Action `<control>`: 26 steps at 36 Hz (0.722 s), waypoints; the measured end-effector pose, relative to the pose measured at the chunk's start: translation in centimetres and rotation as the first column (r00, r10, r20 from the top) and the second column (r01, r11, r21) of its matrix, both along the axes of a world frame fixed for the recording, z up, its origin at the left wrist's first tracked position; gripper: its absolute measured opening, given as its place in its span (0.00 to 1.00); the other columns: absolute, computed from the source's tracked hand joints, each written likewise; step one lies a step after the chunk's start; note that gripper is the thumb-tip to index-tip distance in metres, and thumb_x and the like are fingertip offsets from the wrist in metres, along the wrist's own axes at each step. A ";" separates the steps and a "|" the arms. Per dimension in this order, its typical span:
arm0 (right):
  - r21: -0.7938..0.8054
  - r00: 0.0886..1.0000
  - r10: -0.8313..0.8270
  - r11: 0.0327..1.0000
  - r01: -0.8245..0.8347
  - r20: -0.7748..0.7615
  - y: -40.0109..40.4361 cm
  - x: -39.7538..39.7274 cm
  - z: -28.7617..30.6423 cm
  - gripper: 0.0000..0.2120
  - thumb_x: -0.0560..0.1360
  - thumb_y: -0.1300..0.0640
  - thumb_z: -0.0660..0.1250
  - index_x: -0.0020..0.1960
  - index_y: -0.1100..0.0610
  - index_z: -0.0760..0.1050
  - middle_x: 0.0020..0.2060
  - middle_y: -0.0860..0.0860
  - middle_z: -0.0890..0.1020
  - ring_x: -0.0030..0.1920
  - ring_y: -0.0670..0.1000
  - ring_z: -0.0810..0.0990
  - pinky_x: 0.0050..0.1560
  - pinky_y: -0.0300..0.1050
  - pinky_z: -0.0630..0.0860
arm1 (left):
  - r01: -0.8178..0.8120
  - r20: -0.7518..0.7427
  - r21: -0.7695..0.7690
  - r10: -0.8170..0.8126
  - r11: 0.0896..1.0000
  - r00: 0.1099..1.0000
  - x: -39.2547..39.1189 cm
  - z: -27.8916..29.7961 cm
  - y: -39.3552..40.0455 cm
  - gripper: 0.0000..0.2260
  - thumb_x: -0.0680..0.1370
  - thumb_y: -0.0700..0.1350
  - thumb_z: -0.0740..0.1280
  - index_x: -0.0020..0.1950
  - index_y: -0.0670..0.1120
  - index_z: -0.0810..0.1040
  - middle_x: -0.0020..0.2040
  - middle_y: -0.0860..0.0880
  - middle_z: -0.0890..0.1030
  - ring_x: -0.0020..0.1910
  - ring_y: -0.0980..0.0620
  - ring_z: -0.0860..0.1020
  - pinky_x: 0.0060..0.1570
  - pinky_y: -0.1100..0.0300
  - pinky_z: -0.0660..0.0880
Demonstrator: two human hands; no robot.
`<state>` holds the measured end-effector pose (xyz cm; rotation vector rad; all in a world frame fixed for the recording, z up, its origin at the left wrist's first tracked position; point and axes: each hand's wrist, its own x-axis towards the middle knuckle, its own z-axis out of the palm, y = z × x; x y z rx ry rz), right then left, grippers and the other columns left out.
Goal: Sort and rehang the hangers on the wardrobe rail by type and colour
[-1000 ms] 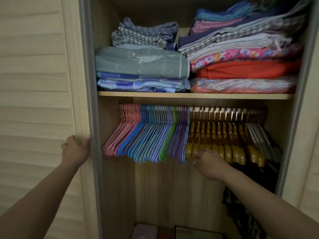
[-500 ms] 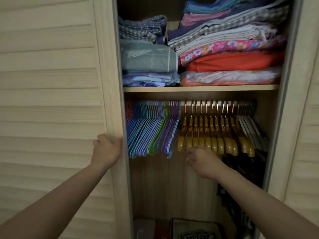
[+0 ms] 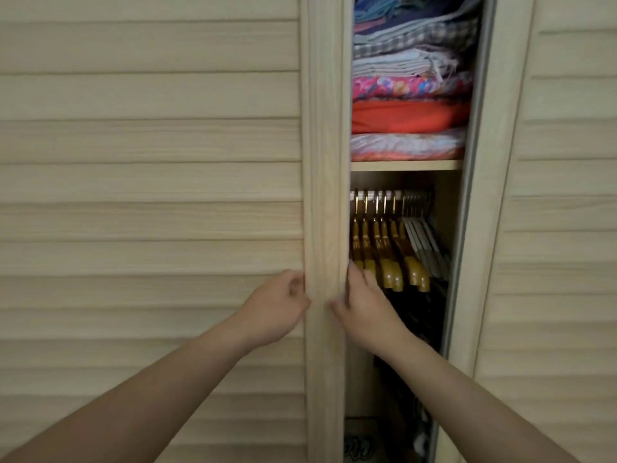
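Through a narrow gap, the wardrobe rail (image 3: pixel 390 194) carries a row of wooden hangers (image 3: pixel 384 259) and, to their right, pale grey hangers (image 3: pixel 424 242). The coloured plastic hangers are hidden behind the slatted sliding door (image 3: pixel 325 162). My left hand (image 3: pixel 277 305) grips the left side of the door's upright edge strip with curled fingers. My right hand (image 3: pixel 364 305) holds the strip's right edge, thumb on the front and fingers round the edge, just in front of the lowest wooden hanger ends.
A shelf (image 3: pixel 404 165) above the rail holds a stack of folded cloths (image 3: pixel 407 115). A second slatted door (image 3: pixel 551 228) closes off the right side. Dark clothes hang below the hangers, and boxes sit on the wardrobe floor.
The left door has slid far to the right and now covers the coloured hangers. My right hand left the wooden hangers and took hold of the door's edge. My left hand travelled with the door.
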<state>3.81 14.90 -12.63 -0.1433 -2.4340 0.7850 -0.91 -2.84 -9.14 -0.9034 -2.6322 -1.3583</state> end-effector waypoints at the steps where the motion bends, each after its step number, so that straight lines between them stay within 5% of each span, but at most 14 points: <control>1: 0.003 0.998 -0.048 0.999 0.048 -0.028 0.5 0.3 -0.1 0.38 0.78 0.44 0.66 0.81 0.50 0.51 0.70 0.50 0.65 0.70 0.51 0.68 0.72 0.56 0.70 | 0.005 -0.029 -0.037 -0.006 0.999 1.000 0.2 -0.1 0.3 0.15 0.80 0.42 0.68 0.67 0.50 0.76 0.56 0.53 0.81 0.61 0.52 0.80 0.62 0.60 0.74; 6: 0.023 0.925 -0.372 0.927 0.375 -0.081 3.8 1.8 -0.4 0.50 0.75 0.34 0.65 0.81 0.61 0.45 0.81 0.56 0.46 0.79 0.58 0.45 0.80 0.55 0.46 | -0.022 -0.150 -0.114 0.005 0.993 0.989 0.4 -0.5 1.7 0.18 0.80 0.45 0.69 0.71 0.46 0.76 0.66 0.48 0.79 0.65 0.51 0.77 0.65 0.61 0.70; 9: -0.032 0.872 -0.481 0.877 0.480 -0.088 6.0 2.2 -0.8 0.55 0.73 0.32 0.67 0.81 0.65 0.44 0.81 0.60 0.43 0.80 0.59 0.42 0.79 0.53 0.41 | -0.019 -0.173 -0.091 0.003 0.996 0.985 0.2 -0.2 2.5 0.17 0.79 0.42 0.69 0.68 0.46 0.78 0.64 0.48 0.81 0.63 0.51 0.78 0.62 0.63 0.70; 16: -0.116 0.820 -0.560 0.828 0.548 -0.122 11.2 4.2 -1.4 0.49 0.77 0.44 0.68 0.79 0.70 0.41 0.79 0.66 0.49 0.80 0.62 0.45 0.80 0.53 0.43 | 0.007 -0.287 -0.157 -0.052 0.988 0.956 0.3 0.8 5.0 0.16 0.79 0.44 0.67 0.68 0.48 0.78 0.63 0.47 0.79 0.62 0.50 0.77 0.65 0.60 0.70; 22: -0.232 0.830 -0.551 0.821 0.521 -0.087 14.4 6.0 -0.5 0.48 0.76 0.50 0.71 0.79 0.70 0.43 0.77 0.68 0.57 0.76 0.66 0.59 0.77 0.58 0.57 | 0.044 -0.318 -0.196 -0.106 0.980 0.942 0.8 0.8 6.1 0.14 0.80 0.46 0.66 0.66 0.51 0.79 0.61 0.48 0.77 0.59 0.51 0.77 0.63 0.59 0.71; 26: -0.317 0.848 -0.524 0.820 0.476 -0.083 15.5 6.7 -0.3 0.49 0.77 0.52 0.71 0.80 0.68 0.40 0.77 0.67 0.55 0.77 0.64 0.57 0.77 0.53 0.56 | 0.034 -0.350 -0.272 -0.131 0.962 0.927 1.4 0.8 6.1 0.14 0.81 0.47 0.63 0.65 0.51 0.79 0.62 0.49 0.76 0.60 0.50 0.77 0.64 0.56 0.72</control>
